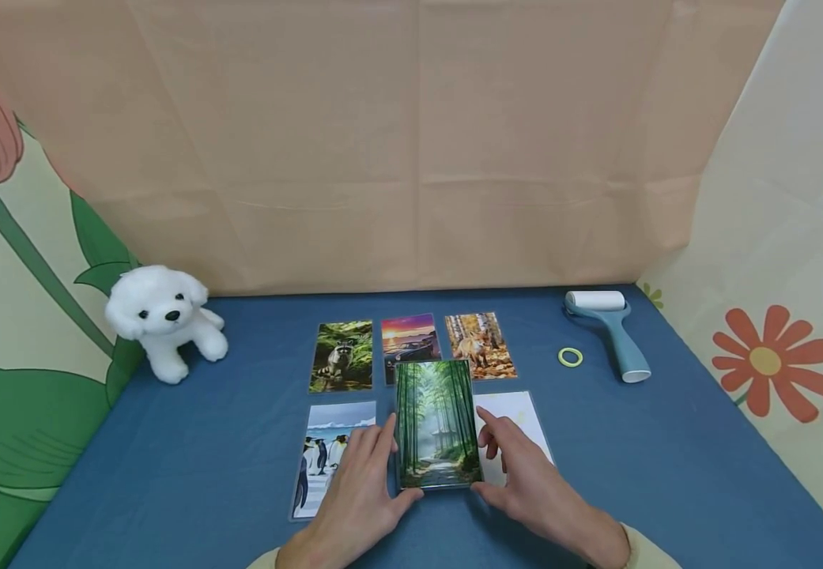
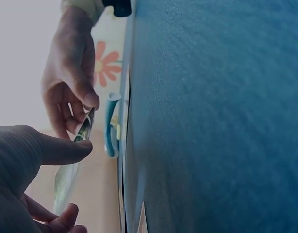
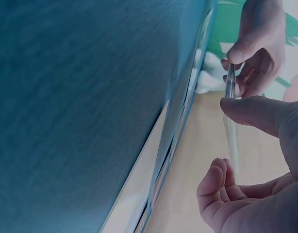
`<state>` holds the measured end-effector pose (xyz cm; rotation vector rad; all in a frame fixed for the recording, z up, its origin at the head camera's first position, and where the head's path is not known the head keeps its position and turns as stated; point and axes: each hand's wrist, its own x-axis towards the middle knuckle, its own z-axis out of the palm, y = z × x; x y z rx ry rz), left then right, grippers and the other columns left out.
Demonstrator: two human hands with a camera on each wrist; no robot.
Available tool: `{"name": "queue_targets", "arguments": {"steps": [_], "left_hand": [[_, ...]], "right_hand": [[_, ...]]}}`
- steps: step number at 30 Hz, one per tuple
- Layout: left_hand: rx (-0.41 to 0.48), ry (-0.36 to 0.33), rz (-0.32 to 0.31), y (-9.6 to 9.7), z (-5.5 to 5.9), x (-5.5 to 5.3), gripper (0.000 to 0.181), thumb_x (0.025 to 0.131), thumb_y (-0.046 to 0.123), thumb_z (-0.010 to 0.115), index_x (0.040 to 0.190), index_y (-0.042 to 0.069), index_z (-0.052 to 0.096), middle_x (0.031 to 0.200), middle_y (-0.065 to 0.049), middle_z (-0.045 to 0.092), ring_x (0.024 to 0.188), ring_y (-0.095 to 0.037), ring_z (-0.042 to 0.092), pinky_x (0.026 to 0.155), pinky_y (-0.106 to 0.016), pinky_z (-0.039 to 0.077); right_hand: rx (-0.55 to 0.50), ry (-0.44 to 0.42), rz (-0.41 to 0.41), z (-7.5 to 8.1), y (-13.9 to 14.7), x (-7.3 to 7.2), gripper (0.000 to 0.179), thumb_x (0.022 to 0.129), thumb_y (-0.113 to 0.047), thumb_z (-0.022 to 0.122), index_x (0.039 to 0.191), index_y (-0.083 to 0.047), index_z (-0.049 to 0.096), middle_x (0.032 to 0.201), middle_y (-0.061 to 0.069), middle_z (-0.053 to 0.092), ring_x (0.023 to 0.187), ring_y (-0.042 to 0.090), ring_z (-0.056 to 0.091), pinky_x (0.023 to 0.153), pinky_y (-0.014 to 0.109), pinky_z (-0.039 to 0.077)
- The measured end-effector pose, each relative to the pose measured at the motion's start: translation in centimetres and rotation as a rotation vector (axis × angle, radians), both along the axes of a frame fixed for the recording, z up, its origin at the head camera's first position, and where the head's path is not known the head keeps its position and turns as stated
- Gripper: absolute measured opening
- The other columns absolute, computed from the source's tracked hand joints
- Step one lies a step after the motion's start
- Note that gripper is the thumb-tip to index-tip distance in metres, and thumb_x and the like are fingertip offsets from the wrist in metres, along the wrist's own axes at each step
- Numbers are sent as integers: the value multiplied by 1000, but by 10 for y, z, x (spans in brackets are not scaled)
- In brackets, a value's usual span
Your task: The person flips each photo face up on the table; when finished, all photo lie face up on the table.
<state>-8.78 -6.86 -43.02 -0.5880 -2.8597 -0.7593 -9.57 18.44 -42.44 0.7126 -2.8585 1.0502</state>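
Note:
A thin stack of glossy picture cards (image 1: 438, 427), topped by a bamboo forest path, is held up off the table between both hands. My left hand (image 1: 357, 490) grips its left side, thumb at the lower corner and fingers along the edge. On the other side my right hand (image 1: 535, 482) holds it between thumb and fingers. Seen edge-on in the right wrist view, the stack (image 3: 230, 87) has a clear, shiny edge. Under the left hand lies a penguin card (image 1: 333, 427), partly covered. A whitish card (image 1: 525, 415) lies partly hidden behind the right hand.
Behind lie a raccoon card (image 1: 342, 356), a sunset car card (image 1: 411, 340) and a fox card (image 1: 481, 348). A white plush dog (image 1: 169, 316) sits at left. At right are a yellow-green ring (image 1: 570, 350) and a lint roller (image 1: 613, 332) on the blue tablecloth (image 1: 205, 466).

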Motion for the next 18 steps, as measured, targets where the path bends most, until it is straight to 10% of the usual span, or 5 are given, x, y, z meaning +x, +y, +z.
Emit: {"name": "queue_targets", "arguments": {"steps": [18], "left_hand": [[-149,-166,-2,-7,-5,-2,79,73,50,86,125,-5,63,98,-8,57,95,-29,47,90,-51,38]], "right_hand": [[152,-151,13,-6,-15,-9,78,73,-20,90,134,10,52,94,-9,54,90,16,51,78,39,47]]}}
